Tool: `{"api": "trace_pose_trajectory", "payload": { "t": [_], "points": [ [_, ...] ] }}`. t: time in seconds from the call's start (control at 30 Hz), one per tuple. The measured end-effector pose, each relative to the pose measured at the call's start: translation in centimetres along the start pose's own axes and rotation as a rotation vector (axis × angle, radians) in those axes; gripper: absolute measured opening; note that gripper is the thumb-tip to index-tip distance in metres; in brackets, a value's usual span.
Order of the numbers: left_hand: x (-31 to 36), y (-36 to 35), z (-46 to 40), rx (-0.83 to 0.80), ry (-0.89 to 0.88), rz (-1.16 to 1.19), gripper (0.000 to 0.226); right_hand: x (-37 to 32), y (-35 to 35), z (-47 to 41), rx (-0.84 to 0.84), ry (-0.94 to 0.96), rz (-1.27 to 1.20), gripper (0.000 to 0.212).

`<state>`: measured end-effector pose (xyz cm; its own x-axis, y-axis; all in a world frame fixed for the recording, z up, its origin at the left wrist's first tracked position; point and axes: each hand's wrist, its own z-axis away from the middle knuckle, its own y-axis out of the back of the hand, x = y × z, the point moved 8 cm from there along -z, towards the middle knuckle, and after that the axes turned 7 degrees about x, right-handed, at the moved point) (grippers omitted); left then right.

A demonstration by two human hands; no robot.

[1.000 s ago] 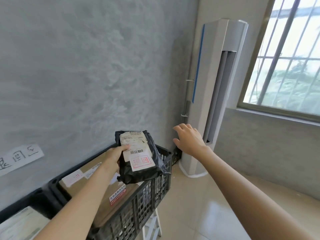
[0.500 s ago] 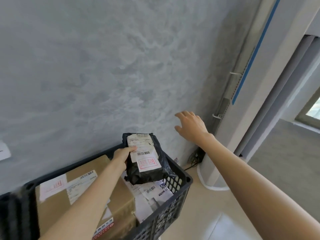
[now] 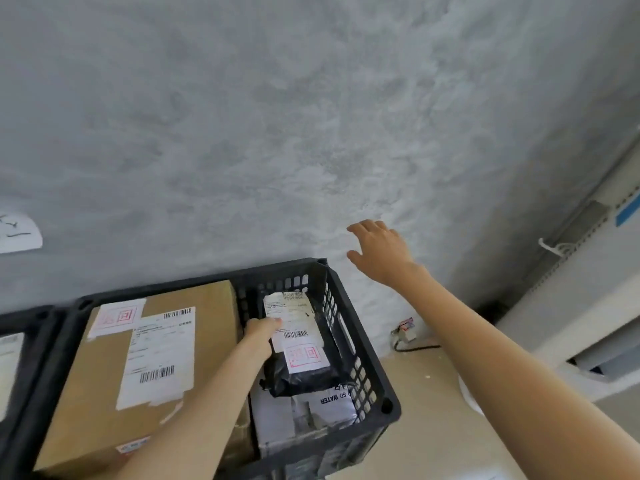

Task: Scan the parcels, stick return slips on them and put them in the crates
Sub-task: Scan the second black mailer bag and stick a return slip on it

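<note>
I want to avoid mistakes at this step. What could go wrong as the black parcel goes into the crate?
1. The black plastic parcel, held by the left hand, may slide off the white bags below it.
2. It may wedge against the tall brown cardboard box in the black plastic crate.

Tiled floor (image 3: 426, 403) (plug (image 3: 406, 330) there)

Left hand (image 3: 260, 336) holds black parcel (image 3: 304, 355) inside crate (image 3: 363, 341); right hand (image 3: 379, 251) spread.
</note>
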<state>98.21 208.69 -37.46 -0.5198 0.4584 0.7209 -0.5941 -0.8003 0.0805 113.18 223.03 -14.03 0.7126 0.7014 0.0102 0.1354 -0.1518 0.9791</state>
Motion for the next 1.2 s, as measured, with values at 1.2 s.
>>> {"api": "trace_pose_trajectory", "payload": {
  "t": [1.2],
  "points": [
    [13.4,3.3,6.2,0.269,-0.656,-0.724,0.047,-7.9,-1.9,-5.0,-0.053,0.353,-0.110,0.057]
  ]
}}
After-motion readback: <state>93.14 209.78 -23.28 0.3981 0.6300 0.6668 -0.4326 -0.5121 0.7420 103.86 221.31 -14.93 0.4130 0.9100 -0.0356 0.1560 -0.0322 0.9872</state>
